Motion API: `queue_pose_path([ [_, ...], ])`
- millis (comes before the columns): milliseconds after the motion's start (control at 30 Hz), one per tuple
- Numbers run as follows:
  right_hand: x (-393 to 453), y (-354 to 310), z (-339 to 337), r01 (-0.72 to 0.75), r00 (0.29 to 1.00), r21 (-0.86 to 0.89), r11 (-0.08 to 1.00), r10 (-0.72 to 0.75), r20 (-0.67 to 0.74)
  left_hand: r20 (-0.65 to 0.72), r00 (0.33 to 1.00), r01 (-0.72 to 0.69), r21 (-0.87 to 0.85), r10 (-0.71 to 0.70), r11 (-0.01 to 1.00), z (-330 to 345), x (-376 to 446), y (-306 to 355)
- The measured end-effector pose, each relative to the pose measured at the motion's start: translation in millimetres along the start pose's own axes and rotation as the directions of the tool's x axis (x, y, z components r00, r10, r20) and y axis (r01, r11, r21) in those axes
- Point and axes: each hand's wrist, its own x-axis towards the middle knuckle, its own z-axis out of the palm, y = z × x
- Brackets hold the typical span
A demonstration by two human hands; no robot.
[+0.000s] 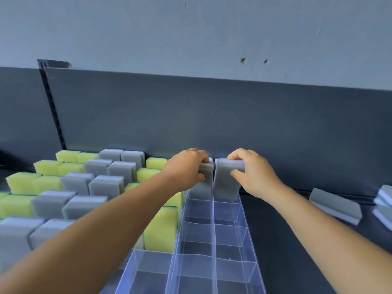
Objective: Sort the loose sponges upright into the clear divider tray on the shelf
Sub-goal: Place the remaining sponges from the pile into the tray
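Both hands set grey sponges upright in the far cells of the clear divider tray (214, 247).

Left hand (186, 166) grips the top of a grey sponge (203, 185) standing in the far left cell, fingers curled over its upper edge, thumb on the near face. Right hand (252, 170) grips a second grey sponge (226, 181) in the far right cell, just beside the first, with the tray's centre wall between them; whether either base sits fully down is hard to tell. The nearer cells hold nothing. To the left, rows of yellow and grey sponges (84, 183) stand upright. Loose grey sponges (335, 205) lie on the dark shelf (282, 240) to the right, well apart from the tray.
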Motion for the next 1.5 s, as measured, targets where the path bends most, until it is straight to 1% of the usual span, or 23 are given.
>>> queue_pose_path([
  [133, 1.8, 2.6, 10.7, 0.000, 0.998, -0.069, 0.998, 0.004, 0.060, 0.047, 0.999, -0.012, 0.090, 0.008, 0.996, 5.6, 4.2, 0.6],
  [233, 2.7, 4.5, 17.4, -0.012, 0.995, -0.110, 0.994, 0.023, 0.102, 0.084, 0.996, -0.012, 0.124, 0.002, 0.992, 10.7, 5.5, 1.5],
  [400, 1.6, 5.6, 21.1, -0.026, 0.991, -0.136, 0.990, 0.043, 0.124, 0.090, 0.996, -0.022, 0.134, 0.010, 0.991, 14.2, 7.1, 2.0],
  [500, -1.7, 3.9, 16.4, -0.027, 0.989, -0.143, 0.989, 0.048, 0.141, 0.096, 0.995, -0.043, 0.172, 0.027, 0.984, 14.7, 6.1, 2.7],
  [567, -6.7, 2.5, 9.7, -0.019, 0.989, -0.165, 0.986, 0.043, 0.144, 0.091, 0.995, -0.052, 0.161, 0.037, 0.986, 12.0, 3.9, 6.4],
  [667, -17.7, 2.9, -3.5, -0.017, 0.991, -0.209, 0.978, 0.044, 0.128, 0.065, 0.994, -0.095, 0.148, 0.086, 0.984, 5.0, 1.8, 19.5],
  [833, -40.5, 18.5, -25.4, -0.058, 0.989, -0.277, 0.959, 0.094, 0.116, 0.075, 0.977, -0.210, 0.172, 0.200, 0.962, 4.9, 2.1, 58.6],
  [1067, -77.4, 62.7, -62.3, -0.135, 0.977, -0.336, 0.932, 0.181, 0.112, 0.150, 0.955, -0.279, 0.167, 0.256, 0.946, 31.1, 3.6, 123.3],
  [1333, -112.0, 136.1, -116.4, -0.212, 0.952, -0.347, 0.914, 0.274, 0.139, 0.185, 0.953, -0.260, 0.083, 0.241, 0.962, 71.1, 8.7, 209.3],
  [1500, -122.6, 189.9, -147.5, -0.220, 0.940, -0.389, 0.895, 0.301, 0.161, 0.215, 0.947, -0.250, 0.032, 0.238, 0.968, 99.9, 17.3, 261.6],
])
